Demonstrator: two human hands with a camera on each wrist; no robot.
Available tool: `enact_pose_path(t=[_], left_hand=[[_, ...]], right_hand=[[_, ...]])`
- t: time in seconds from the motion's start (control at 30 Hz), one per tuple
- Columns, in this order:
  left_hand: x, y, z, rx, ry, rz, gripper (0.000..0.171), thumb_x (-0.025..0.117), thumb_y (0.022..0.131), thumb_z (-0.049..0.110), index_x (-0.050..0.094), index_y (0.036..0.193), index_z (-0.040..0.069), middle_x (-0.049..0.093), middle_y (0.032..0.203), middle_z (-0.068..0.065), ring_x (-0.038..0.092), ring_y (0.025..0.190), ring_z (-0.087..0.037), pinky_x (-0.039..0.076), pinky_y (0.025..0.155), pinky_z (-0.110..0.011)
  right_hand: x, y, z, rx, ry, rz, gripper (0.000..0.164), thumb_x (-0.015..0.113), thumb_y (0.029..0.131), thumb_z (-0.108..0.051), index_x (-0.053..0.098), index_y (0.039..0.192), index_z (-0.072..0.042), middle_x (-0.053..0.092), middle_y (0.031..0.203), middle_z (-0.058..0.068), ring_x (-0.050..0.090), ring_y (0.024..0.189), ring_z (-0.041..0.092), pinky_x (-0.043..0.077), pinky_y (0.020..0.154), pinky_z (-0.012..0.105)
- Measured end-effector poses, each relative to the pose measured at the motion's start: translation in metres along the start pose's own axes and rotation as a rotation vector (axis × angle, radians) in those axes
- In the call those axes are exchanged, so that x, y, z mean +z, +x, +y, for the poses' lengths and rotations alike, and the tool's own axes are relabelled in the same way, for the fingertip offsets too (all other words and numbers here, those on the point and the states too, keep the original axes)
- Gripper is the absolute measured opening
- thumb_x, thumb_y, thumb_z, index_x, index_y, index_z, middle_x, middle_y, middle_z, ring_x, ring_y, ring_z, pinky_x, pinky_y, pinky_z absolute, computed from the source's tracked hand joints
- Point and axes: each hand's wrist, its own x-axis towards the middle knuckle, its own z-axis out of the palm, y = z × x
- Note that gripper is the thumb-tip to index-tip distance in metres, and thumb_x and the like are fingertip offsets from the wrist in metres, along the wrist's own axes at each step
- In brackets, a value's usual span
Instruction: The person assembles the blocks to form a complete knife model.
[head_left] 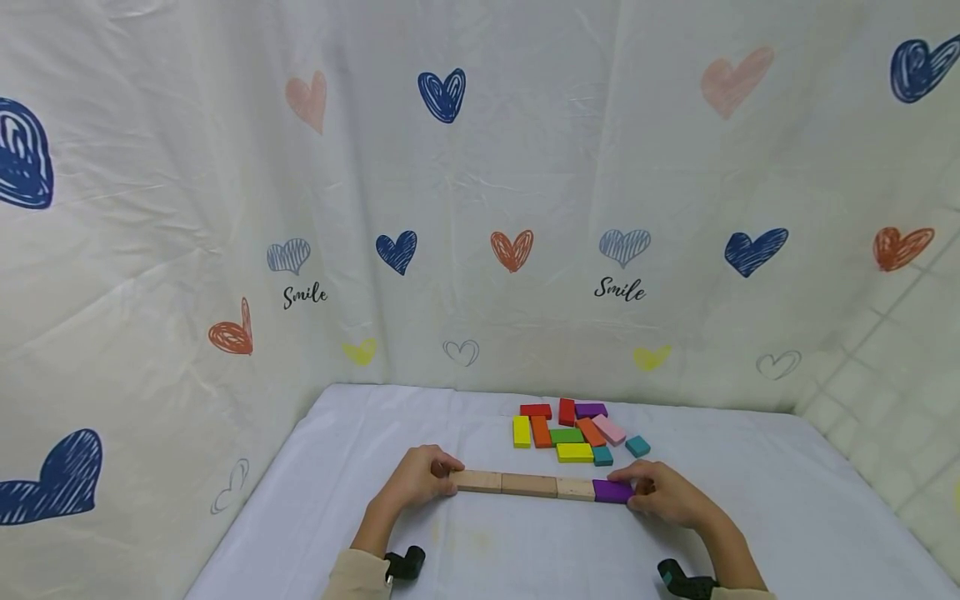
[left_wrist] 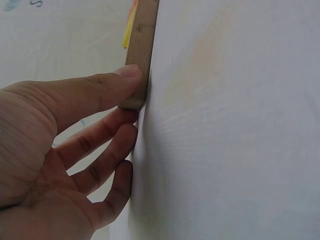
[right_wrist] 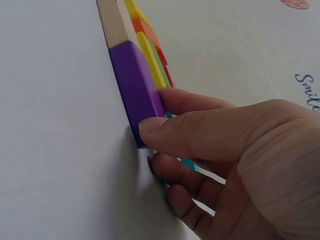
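Three plain wooden blocks [head_left: 528, 484] and a purple block [head_left: 611, 492] lie end to end in one straight row across the white table. At the row's left end, my left hand [head_left: 420, 479] pinches the end wooden block [left_wrist: 141, 50], with the thumb on its near face. My right hand [head_left: 670, 494] holds the purple block at the opposite end, its thumb [right_wrist: 155, 125] on the near side and the index finger behind. In the right wrist view the purple block touches its wooden neighbour [right_wrist: 117, 22]. The other fingers of both hands are bent near the cloth.
Behind the row lies a loose group of coloured blocks, including a yellow block [head_left: 575, 452], a green block [head_left: 566, 437], a pink block [head_left: 609, 430] and a teal block [head_left: 637, 446]. A white heart-printed curtain [head_left: 480, 167] hangs beyond the table [head_left: 420, 421].
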Motion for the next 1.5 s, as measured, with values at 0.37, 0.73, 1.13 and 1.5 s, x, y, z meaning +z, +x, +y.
enact_pose_path(t=[0.37,0.73,1.13,1.5], left_hand=[[-0.002,-0.002,0.000,-0.004,-0.008,0.001,0.029,0.087,0.076,0.006,0.082,0.103,0.016,0.069,0.089,0.000,0.056,0.079,-0.012,0.045,0.067,-0.025],[-0.001,-0.003,-0.001,-0.002,-0.011,0.006,0.029,0.086,0.076,0.006,0.082,0.103,0.016,0.070,0.090,0.001,0.059,0.082,-0.016,0.046,0.068,-0.026],[-0.001,-0.004,-0.002,-0.017,-0.020,0.008,0.029,0.086,0.077,0.006,0.082,0.103,0.017,0.069,0.091,0.000,0.057,0.082,-0.016,0.045,0.068,-0.027],[0.000,-0.001,0.000,-0.014,-0.003,0.003,0.029,0.086,0.077,0.008,0.082,0.103,0.019,0.068,0.090,0.001,0.054,0.080,-0.012,0.044,0.067,-0.027]], right_hand=[[0.001,0.000,-0.001,-0.002,0.023,-0.001,0.040,0.075,0.087,-0.006,0.072,0.127,-0.011,0.055,0.086,0.007,0.048,0.083,0.023,0.044,0.062,0.026],[0.001,0.001,-0.003,0.007,0.020,0.000,0.043,0.077,0.087,-0.010,0.070,0.129,-0.010,0.060,0.092,0.007,0.050,0.084,0.022,0.046,0.064,0.026],[0.001,0.006,-0.010,0.025,0.031,0.211,0.035,0.072,0.095,-0.021,0.069,0.127,-0.008,0.070,0.121,0.011,0.059,0.101,0.022,0.054,0.083,0.037],[0.020,0.023,-0.020,-0.023,0.015,0.296,0.041,0.073,0.093,-0.020,0.064,0.132,-0.010,0.066,0.130,0.011,0.056,0.120,0.032,0.050,0.100,0.055]])
